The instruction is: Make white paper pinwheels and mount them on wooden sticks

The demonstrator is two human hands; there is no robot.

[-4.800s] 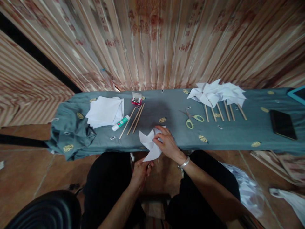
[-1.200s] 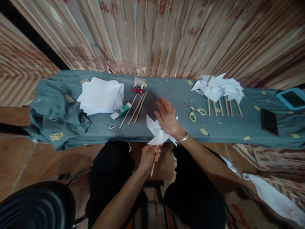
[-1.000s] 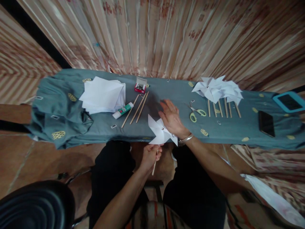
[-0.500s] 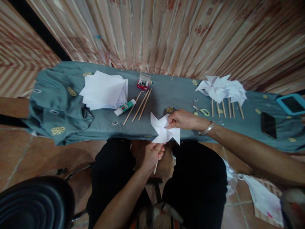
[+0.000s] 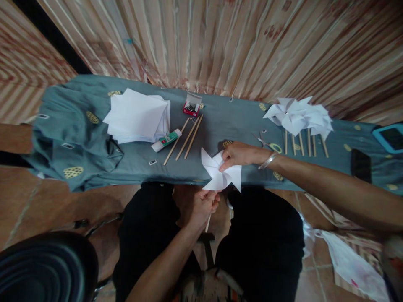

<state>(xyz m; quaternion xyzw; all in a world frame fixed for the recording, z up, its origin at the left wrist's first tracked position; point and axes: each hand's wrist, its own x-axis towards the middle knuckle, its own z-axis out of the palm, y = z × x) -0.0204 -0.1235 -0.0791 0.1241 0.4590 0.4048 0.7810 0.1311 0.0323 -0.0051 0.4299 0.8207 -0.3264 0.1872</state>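
A white paper pinwheel is at the front edge of the cloth-covered table. My left hand is closed around its wooden stick, just below the paper blades; the stick's lower end pokes out under my fist. With thumb and bent fingers, my right hand grips the pinwheel at its middle. The thumb covers the centre, so the pin there is hidden. Loose wooden sticks lie beyond, beside a glue stick and an open red box of metal pins.
A stack of white paper lies on the left of the grey-green cloth. Several pinwheels are piled at the right, near scissors. A black phone and a blue-framed device sit farther right. A black stool stands at lower left.
My right thumb has shifted over the pinwheel's centre, covering the silver pin that showed before. Both hands keep their hold. The view has shifted slightly.
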